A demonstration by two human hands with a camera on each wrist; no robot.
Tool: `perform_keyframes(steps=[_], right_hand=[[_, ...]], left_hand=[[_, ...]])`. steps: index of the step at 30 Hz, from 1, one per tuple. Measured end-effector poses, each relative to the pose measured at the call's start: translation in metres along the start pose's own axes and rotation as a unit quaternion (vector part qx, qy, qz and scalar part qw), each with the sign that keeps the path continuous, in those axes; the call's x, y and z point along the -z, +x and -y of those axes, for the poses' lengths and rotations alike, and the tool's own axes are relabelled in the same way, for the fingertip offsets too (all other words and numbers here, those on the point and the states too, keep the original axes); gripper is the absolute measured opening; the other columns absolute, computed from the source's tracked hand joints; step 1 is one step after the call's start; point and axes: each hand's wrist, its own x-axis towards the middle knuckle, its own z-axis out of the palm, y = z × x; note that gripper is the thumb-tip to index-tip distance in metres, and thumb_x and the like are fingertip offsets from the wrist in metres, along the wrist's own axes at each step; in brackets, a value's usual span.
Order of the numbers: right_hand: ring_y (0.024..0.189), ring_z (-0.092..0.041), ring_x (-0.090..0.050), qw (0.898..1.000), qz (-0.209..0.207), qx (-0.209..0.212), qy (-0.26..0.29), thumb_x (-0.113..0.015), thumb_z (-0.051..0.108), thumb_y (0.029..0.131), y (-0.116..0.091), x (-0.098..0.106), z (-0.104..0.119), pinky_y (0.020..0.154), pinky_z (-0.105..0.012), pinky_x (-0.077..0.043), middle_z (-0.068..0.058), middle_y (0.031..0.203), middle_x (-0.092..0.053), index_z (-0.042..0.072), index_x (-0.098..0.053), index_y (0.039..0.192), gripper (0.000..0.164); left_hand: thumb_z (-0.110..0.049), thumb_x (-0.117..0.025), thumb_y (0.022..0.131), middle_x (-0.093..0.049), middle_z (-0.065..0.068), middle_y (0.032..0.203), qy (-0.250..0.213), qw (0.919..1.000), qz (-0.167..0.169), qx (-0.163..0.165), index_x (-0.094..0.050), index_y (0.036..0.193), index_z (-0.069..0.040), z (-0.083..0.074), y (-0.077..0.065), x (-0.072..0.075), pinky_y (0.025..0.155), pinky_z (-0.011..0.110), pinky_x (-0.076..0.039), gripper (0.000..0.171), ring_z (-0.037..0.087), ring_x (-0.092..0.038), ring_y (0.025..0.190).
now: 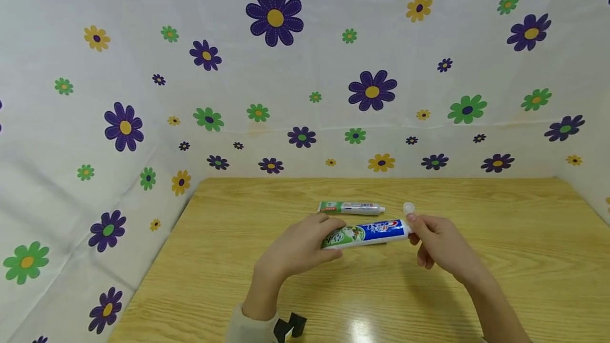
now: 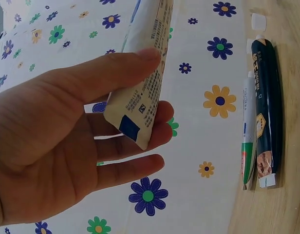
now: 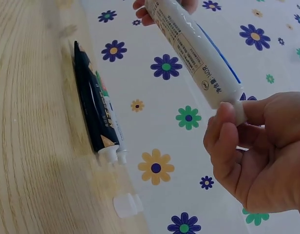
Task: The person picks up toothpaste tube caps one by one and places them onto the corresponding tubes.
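Note:
A blue, green and white toothpaste tube (image 1: 374, 233) is held up above the table between both hands. My left hand (image 1: 305, 242) grips its flat tail end, the thumb on one face and the fingers behind, as the left wrist view shows. At the other end, my right hand (image 3: 257, 151) pinches the white cap (image 3: 239, 113) between thumb and fingers. A smaller green and white toothpaste tube (image 1: 352, 208) lies on the table behind. Beside it lies a dark toothpaste tube (image 2: 268, 107), almost wholly hidden by the held tube in the head view.
Loose white caps (image 3: 126, 204) lie on the wooden table (image 1: 229, 232) near the nozzle ends of the lying tubes. Flower-patterned white cloth (image 1: 324, 57) hangs behind the table and along its sides. A black piece (image 1: 289, 327) sits at the left sleeve.

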Motion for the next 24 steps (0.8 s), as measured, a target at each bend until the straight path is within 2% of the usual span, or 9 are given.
perform_keyframes(steps=[3,5,9,15,19,24], right_hand=[[0.049,-0.018,-0.053,1.0,0.012,0.003,-0.01,-0.044,0.034,0.107,0.001,-0.002,-0.002,0.046,-0.029,-0.048,-0.009,0.07,-0.051,-0.003,-0.058,0.089,0.043],[0.051,-0.017,-0.053,1.0,0.023,0.011,-0.012,-0.045,0.027,0.107,0.001,-0.002,-0.004,0.047,-0.029,-0.048,-0.008,0.069,-0.05,-0.004,-0.057,0.092,0.037],[0.062,-0.018,-0.058,0.999,0.043,0.027,-0.01,-0.046,0.016,0.107,0.004,0.0,-0.011,0.054,-0.03,-0.054,-0.01,0.08,-0.055,-0.009,-0.058,0.106,0.027],[0.079,-0.023,-0.066,0.995,0.093,0.034,0.022,-0.051,0.008,0.103,0.008,0.007,-0.02,0.072,-0.032,-0.059,-0.016,0.09,-0.064,-0.015,-0.055,0.121,0.03],[0.086,-0.023,-0.068,0.991,0.118,0.036,0.051,-0.056,0.006,0.1,0.009,0.01,-0.025,0.079,-0.036,-0.059,-0.015,0.096,-0.066,-0.017,-0.054,0.122,0.032],[0.091,-0.027,-0.069,0.988,0.136,0.016,0.069,-0.061,0.006,0.096,0.012,0.012,-0.03,0.084,-0.042,-0.058,-0.015,0.098,-0.068,-0.016,-0.056,0.119,0.033]], left_hand=[[-0.031,-0.074,0.09,-0.063,0.002,0.124,0.011,0.9999,-0.006,0.004,-0.061,0.133,-0.015,-0.001,0.0,0.0,0.088,0.032,-0.051,0.048,0.012,-0.056,0.099],[-0.031,-0.076,0.089,-0.063,0.001,0.121,0.016,0.9998,-0.007,0.006,-0.062,0.131,-0.015,-0.002,0.001,-0.001,0.085,0.031,-0.051,0.047,0.012,-0.056,0.097],[-0.03,-0.078,0.086,-0.064,0.0,0.115,0.028,0.9995,0.003,0.016,-0.064,0.127,-0.017,-0.002,0.004,-0.004,0.08,0.029,-0.05,0.045,0.011,-0.055,0.092],[-0.03,-0.08,0.085,-0.062,0.0,0.112,0.044,0.9981,0.023,0.037,-0.064,0.127,-0.017,0.0,0.007,-0.011,0.077,0.026,-0.048,0.047,0.011,-0.051,0.089],[-0.029,-0.081,0.084,-0.062,0.001,0.112,0.056,0.997,0.03,0.045,-0.064,0.127,-0.016,0.002,0.009,-0.016,0.075,0.026,-0.048,0.048,0.011,-0.052,0.088],[-0.027,-0.082,0.083,-0.063,0.001,0.114,0.073,0.9953,0.041,0.05,-0.063,0.125,-0.016,0.005,0.012,-0.023,0.079,0.028,-0.051,0.047,0.011,-0.055,0.091]])
